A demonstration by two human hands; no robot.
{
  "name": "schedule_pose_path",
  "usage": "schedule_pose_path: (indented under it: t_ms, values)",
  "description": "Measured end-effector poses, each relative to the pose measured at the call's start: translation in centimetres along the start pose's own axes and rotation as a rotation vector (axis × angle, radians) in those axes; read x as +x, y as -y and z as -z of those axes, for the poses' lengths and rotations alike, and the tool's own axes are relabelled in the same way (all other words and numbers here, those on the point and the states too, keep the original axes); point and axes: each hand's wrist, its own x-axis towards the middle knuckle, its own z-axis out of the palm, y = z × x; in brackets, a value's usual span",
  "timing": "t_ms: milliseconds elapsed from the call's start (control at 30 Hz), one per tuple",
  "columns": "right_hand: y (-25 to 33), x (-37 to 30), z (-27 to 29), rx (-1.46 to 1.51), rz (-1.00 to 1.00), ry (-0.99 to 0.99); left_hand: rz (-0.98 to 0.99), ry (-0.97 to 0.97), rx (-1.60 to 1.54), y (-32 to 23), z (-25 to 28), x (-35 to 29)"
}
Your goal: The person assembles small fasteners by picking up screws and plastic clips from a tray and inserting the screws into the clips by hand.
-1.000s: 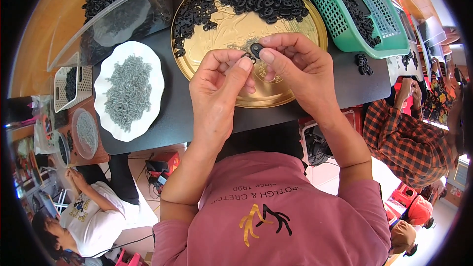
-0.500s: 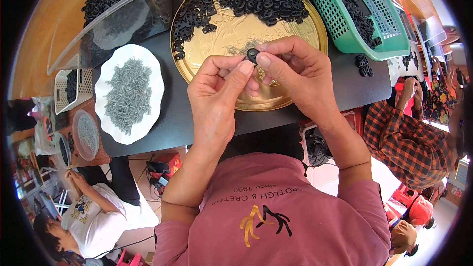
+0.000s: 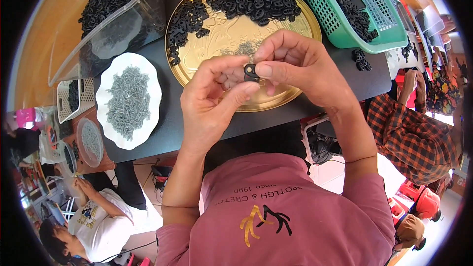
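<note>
A small black plastic piece with a light-coloured hole is held above the near part of a round gold tray. My right hand pinches it by its right end between thumb and fingers. My left hand is around its left side, thumb and forefinger spread apart above and below it. Whether the curled left fingers touch the piece from behind cannot be seen. On the tray, larger black pieces are heaped along the far side, smaller black pieces at the left, and small clear pins lie beyond my hands.
A white scalloped plate of pins stands left, below a clear bin holding black pieces. A green basket stands at the far right, with loose black pieces beside it. Other people sit at left and right.
My left thumb has come off the piece and moved down, spreading from the forefinger. The piece has turned so its hole shows, and lies slightly nearer me. The view has shifted a little.
</note>
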Motion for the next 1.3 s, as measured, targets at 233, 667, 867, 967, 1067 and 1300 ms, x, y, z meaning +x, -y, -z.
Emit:
schedule_pose_path:
  t_ms: [233, 667, 867, 967, 1067, 1300]
  values:
    - [1.0, -0.3, 0.3, -0.034, -0.097, 0.132, -0.246, 0.157, 0.351, 0.1, 0.3, 0.5]
    - [-0.2, -0.7, -0.5, 0.092, -0.109, 0.078, -0.32, 0.142, 0.527, -0.3, 0.2, 0.5]
    - [0.2, -0.9, -0.2, 0.047, -0.099, 0.075, -0.321, 0.129, 0.528, -0.1, -0.4, 0.4]
    - [2.3, -1.7, 0.3, -0.294, 0.195, -0.182, -0.235, 0.035, 0.391, 0.1, -0.4, -0.1]
    - [4.8, -1.9, 3.4, -0.582, 0.559, -0.565, -0.152, 0.095, 0.465, -0.3, 0.3, -0.5]
    - [6.8, -1.0, 5.5, -1.214, 0.83, -0.906, -0.191, 0.069, 0.607, 0.1, 0.8, -0.8]
